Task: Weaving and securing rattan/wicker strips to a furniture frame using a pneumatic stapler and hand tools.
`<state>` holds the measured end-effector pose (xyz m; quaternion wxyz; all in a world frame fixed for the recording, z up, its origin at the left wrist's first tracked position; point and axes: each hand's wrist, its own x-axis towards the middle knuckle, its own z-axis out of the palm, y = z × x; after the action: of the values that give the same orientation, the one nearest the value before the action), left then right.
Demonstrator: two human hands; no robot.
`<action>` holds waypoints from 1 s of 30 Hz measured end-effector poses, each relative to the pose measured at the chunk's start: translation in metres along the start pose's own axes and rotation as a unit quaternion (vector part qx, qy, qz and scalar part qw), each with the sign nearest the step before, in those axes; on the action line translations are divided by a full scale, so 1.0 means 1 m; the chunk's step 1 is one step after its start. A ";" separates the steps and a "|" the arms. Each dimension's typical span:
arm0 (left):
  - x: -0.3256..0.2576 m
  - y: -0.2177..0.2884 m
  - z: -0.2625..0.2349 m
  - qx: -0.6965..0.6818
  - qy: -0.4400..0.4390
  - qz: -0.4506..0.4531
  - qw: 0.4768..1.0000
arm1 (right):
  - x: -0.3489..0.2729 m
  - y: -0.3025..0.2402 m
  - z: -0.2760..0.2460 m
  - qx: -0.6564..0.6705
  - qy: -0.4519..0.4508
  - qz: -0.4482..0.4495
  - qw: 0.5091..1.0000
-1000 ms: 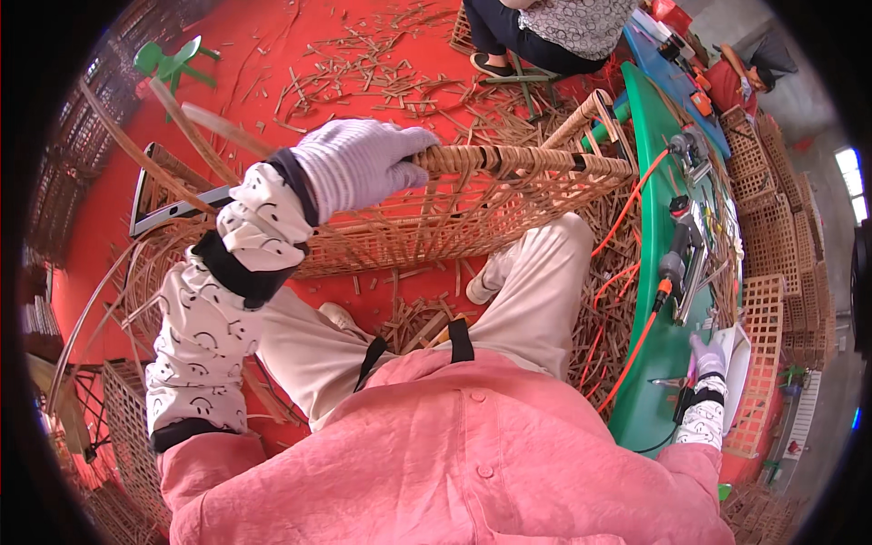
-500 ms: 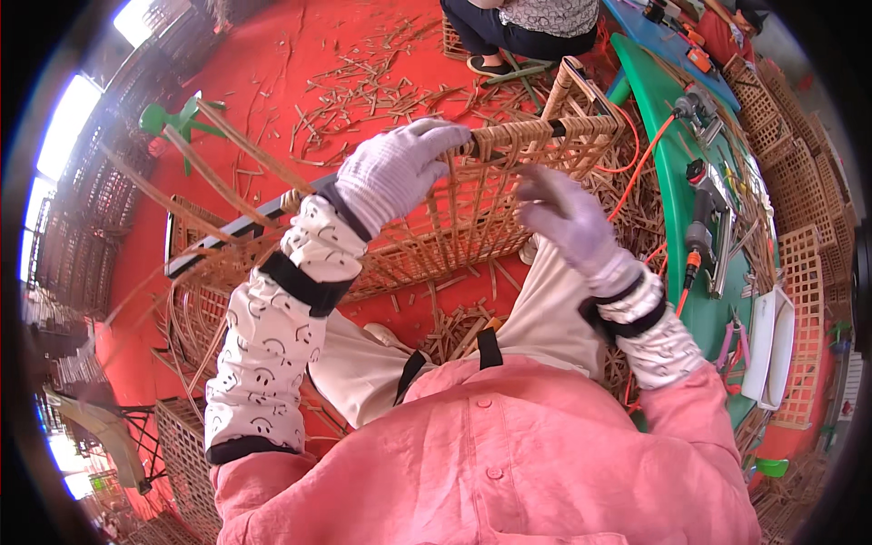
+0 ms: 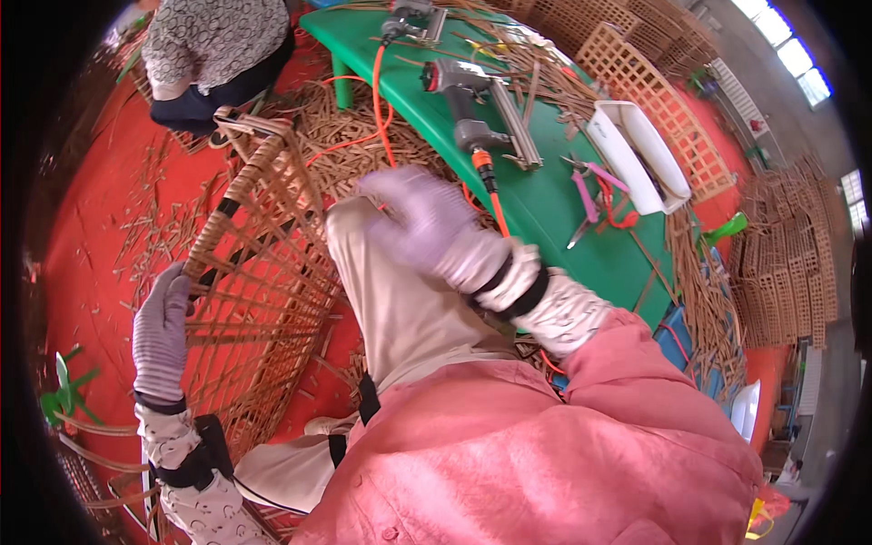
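Observation:
A half-woven rattan basket (image 3: 272, 341) leans in front of my left leg, with its wrapped rim slanting up and away. My left hand (image 3: 162, 331), in a striped lilac glove, is closed on the near end of that rim. Smeared by motion, my gloved right hand (image 3: 418, 222) hovers above my right knee, close to the edge of a green table (image 3: 581, 259); its fingers are too blurred to read. Nearest to it on the table lies a grey air nailer (image 3: 468, 113) with an orange hose.
Pink-handled pliers (image 3: 586, 195), a white bin (image 3: 627, 150) and loose rattan strips (image 3: 563, 86) lie on the table. A second air tool (image 3: 409, 23) sits farther back. Another person (image 3: 213, 54) crouches at far left. Cut scraps (image 3: 359, 136) litter the red floor.
My view has swung right, toward the green table. My right hand has left the basket's side and moved toward the table. My left hand still grips the rim.

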<state>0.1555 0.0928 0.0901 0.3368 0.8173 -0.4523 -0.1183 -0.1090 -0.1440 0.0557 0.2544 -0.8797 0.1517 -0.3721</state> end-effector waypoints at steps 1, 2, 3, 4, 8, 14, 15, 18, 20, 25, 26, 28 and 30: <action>-0.001 0.005 -0.004 -0.003 0.001 0.002 1.000 | -0.003 0.018 -0.033 -0.079 0.009 0.064 0.995; 0.002 0.011 -0.005 -0.028 -0.016 -0.010 0.999 | -0.016 0.050 -0.065 -0.200 0.047 0.135 0.969; 0.004 0.013 -0.003 -0.050 -0.032 -0.026 0.998 | -0.030 0.072 -0.100 -0.211 0.037 0.259 0.942; 0.002 0.013 -0.003 -0.018 -0.011 -0.002 1.000 | -0.049 0.097 -0.128 -0.237 0.035 0.312 0.919; -0.012 0.029 -0.005 0.089 0.017 -0.004 0.996 | -0.115 0.110 -0.166 -0.421 -0.187 0.300 0.835; -0.012 0.037 -0.020 0.033 -0.029 0.024 0.999 | -0.138 0.109 -0.199 -0.306 -0.246 0.254 0.884; -0.008 0.038 -0.016 0.016 -0.050 0.015 0.999 | -0.152 0.123 -0.215 -0.287 -0.256 0.208 0.899; -0.011 0.033 -0.024 -0.049 -0.053 0.027 0.997 | -0.159 0.125 -0.219 -0.454 -0.278 0.127 0.837; -0.015 0.026 -0.023 -0.065 -0.030 0.021 0.997 | -0.159 0.144 -0.233 -0.464 -0.331 0.141 0.810; -0.016 0.018 -0.018 -0.002 0.010 0.046 0.999 | -0.141 0.141 -0.219 -0.482 -0.412 0.047 0.772; -0.015 0.019 -0.018 0.000 0.006 0.042 0.999 | -0.138 0.134 -0.212 -0.457 -0.405 0.026 0.791; -0.012 0.025 -0.024 -0.006 -0.009 0.037 0.999 | -0.128 0.133 -0.198 -0.435 -0.344 -0.102 0.826; -0.010 0.027 -0.024 -0.053 -0.040 0.014 0.998 | -0.112 0.117 -0.174 -0.264 -0.224 0.052 0.937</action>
<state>0.1441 0.1014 0.1253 0.3628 0.7868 -0.4695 -0.1699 -0.3216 -0.2480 0.0291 0.0587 -0.9667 0.2290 -0.0985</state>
